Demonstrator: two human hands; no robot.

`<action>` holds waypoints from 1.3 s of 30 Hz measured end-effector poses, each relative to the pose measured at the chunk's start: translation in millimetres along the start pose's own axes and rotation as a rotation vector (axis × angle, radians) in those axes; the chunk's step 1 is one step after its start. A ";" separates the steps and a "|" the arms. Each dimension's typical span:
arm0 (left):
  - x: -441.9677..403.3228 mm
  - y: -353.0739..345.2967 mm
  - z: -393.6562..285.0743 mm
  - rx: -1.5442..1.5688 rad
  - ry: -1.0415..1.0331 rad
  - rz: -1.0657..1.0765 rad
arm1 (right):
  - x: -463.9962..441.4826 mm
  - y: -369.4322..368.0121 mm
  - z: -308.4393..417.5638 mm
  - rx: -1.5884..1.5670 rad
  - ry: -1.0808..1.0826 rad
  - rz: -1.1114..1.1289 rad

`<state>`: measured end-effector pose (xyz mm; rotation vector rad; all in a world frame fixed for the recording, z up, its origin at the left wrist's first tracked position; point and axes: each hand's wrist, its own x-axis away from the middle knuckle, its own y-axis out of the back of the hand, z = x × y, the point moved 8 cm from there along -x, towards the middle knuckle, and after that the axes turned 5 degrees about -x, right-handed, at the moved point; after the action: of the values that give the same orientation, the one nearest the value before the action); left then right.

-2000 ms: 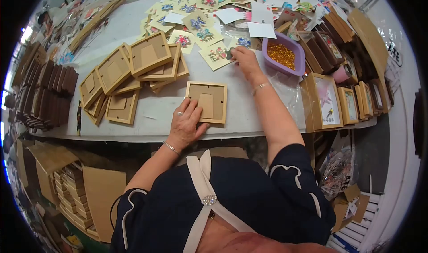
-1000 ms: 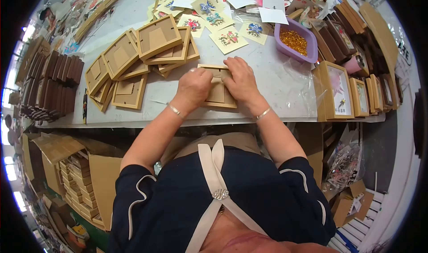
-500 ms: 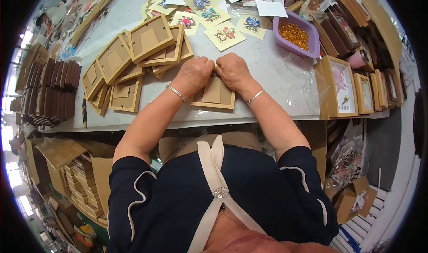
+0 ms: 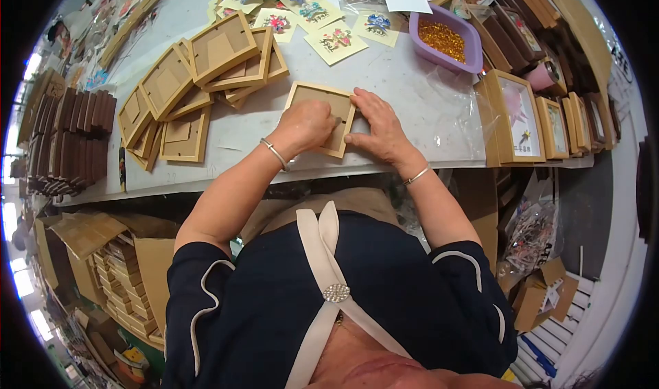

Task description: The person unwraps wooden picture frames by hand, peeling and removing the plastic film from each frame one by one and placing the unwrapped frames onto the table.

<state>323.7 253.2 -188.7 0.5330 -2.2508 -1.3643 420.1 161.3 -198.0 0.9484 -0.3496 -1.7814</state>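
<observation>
A light-wood picture frame [image 4: 321,95] lies back side up on the table in front of me, showing its brown backing board. My left hand [image 4: 307,125] is closed over the middle of the backing, its fingertips curled down near the right side. What it pinches, if anything, is hidden. Along the frame's right edge rests my right hand [image 4: 377,125], fingers stretched and thumb apart, touching the wood. To the left is a pile of similar wooden frames [image 4: 223,46], also back side up.
Printed cards [image 4: 336,42] are spread at the far side. A purple tub [image 4: 473,63] of gold flakes stands at the back right. Upright finished frames [image 4: 518,125] line the right edge. Stacked dark frames [image 4: 68,142] stand at left, and a pen-like tool [image 4: 122,169] lies near them.
The frame has turned and moved slightly away from me. My hands, together at its top edge before, have parted: the left is over the backing, the right has opened along the right edge.
</observation>
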 end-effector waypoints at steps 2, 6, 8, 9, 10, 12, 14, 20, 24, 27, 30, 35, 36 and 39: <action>0.3 -7.7 -1.5 -0.056 -0.005 0.035 | 0.9 -1.4 2.8 0.013 -0.016 0.015; -5.6 -12.5 -2.2 0.061 0.064 0.097 | -0.2 -3.2 4.9 -0.011 0.005 0.013; -4.9 -12.3 -12.9 0.093 0.078 0.111 | -1.3 -0.8 3.4 -0.013 0.016 0.002; -0.8 -8.1 -26.9 -0.020 0.020 0.060 | -2.1 -0.4 2.3 -0.020 0.024 -0.001; 5.1 -5.6 -41.9 -0.133 -0.039 0.011 | -2.4 -0.5 0.8 -0.027 0.032 -0.004; 17.3 -4.8 -65.5 -0.352 -0.156 -0.083 | 1.5 -2.4 -1.1 -0.042 0.041 -0.002; 20.1 -6.7 -72.0 -0.342 -0.210 -0.123 | 5.1 -2.2 -2.8 -0.037 0.042 -0.015; 39.7 10.0 -49.1 -0.346 -0.302 -0.417 | 2.0 9.9 17.4 0.063 0.103 -0.078; 51.8 28.1 -9.4 -0.406 -0.170 -0.593 | 5.4 18.1 34.2 0.189 0.080 -0.052; 49.7 23.4 -2.7 -0.528 -0.230 -0.612 | 0.0 15.5 36.7 0.263 -0.015 0.013; 42.0 21.0 -3.6 -0.557 -0.337 -0.557 | -40.1 9.3 44.0 0.174 0.144 -0.093; 34.2 23.7 -11.2 -0.607 -0.515 -0.511 | -63.4 -44.0 11.4 -0.021 0.057 0.291; 34.6 22.9 -12.0 -0.619 -0.551 -0.498 | -61.7 -40.7 14.6 -0.042 0.075 0.248; 34.0 22.2 -12.1 -0.624 -0.573 -0.477 | -62.2 -39.9 17.9 -0.063 0.100 0.192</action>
<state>300.5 235.8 -157.8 0.5109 -1.9597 -2.6088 389.8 229.7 -184.3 0.9233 -0.3087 -1.5560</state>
